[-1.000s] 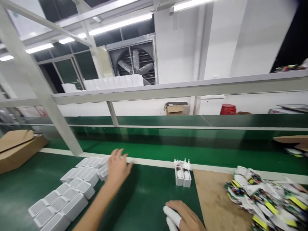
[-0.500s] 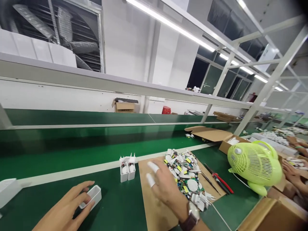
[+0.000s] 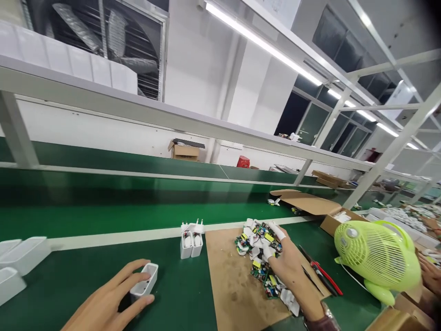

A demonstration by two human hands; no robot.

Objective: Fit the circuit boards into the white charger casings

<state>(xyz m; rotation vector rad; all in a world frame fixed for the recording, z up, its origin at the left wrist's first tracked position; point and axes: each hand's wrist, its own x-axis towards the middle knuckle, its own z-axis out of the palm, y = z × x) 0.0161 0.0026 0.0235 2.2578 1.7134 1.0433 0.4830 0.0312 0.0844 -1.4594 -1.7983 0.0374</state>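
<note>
My left hand (image 3: 110, 301) rests low on the green bench, fingers closed round a white open-topped plastic casing (image 3: 144, 281). My right hand (image 3: 287, 262), with white finger cots on two fingers, reaches into a pile of small circuit boards and white parts (image 3: 260, 257) on a brown cardboard sheet (image 3: 230, 285); its fingertips are curled onto the pile. Two assembled white chargers with plug pins (image 3: 191, 241) stand upright between the hands, touched by neither.
More white casings (image 3: 20, 257) lie at the far left. Red-handled pliers (image 3: 322, 276) and a lime-green desk fan (image 3: 377, 257) sit to the right, with an open cardboard box (image 3: 306, 202) behind. Another person's hand (image 3: 430, 271) shows at the right edge. A green conveyor belt (image 3: 120, 214) runs behind.
My view has swung right from the casing stack. My left hand picked up one casing and brought it along. My right hand moved from the bench edge onto the circuit board pile.
</note>
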